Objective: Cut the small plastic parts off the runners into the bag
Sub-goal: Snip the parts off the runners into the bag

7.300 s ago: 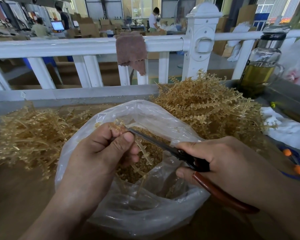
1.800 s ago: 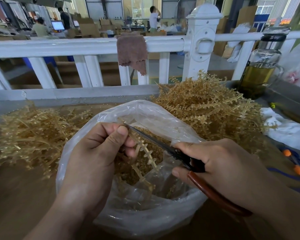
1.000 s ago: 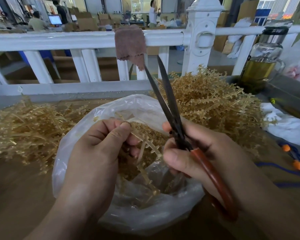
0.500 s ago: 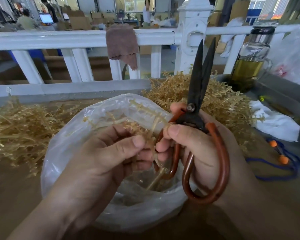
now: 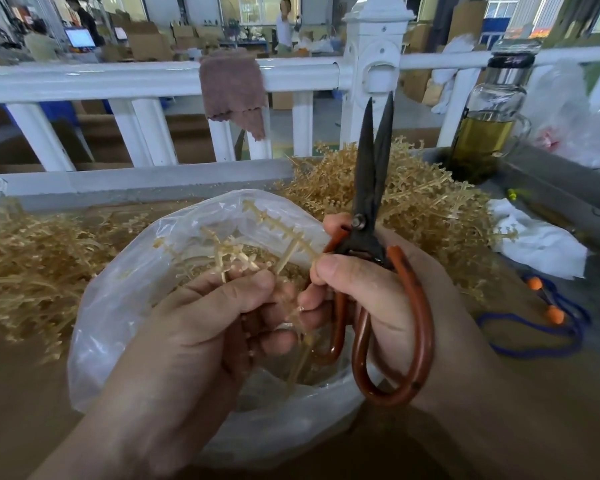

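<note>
A clear plastic bag [image 5: 125, 299] lies open on the brown table, with small tan cut parts inside. Over its mouth my left hand [image 5: 201, 327] grips a tan plastic runner [image 5: 278, 230] whose branches stick up and away. My right hand [image 5: 388, 299] holds the red-handled scissors [image 5: 371, 209] upright, blades pointing up and nearly closed, clear of the runner. The thumb and fingertips of my right hand also touch the runner's stem beside my left hand.
Heaps of tan runners lie at the left [image 5: 32, 265] and behind the bag at the right [image 5: 423, 209]. A white railing [image 5: 153, 77] with a brown cloth [image 5: 232, 88] borders the far side. A glass bottle [image 5: 489, 123], white rag [image 5: 537, 240] and blue cord [image 5: 534, 341] sit right.
The scissors swung from lying across the runner over the bag to standing upright. My right hand closed in on my left, and the runner was turned between both hands.
</note>
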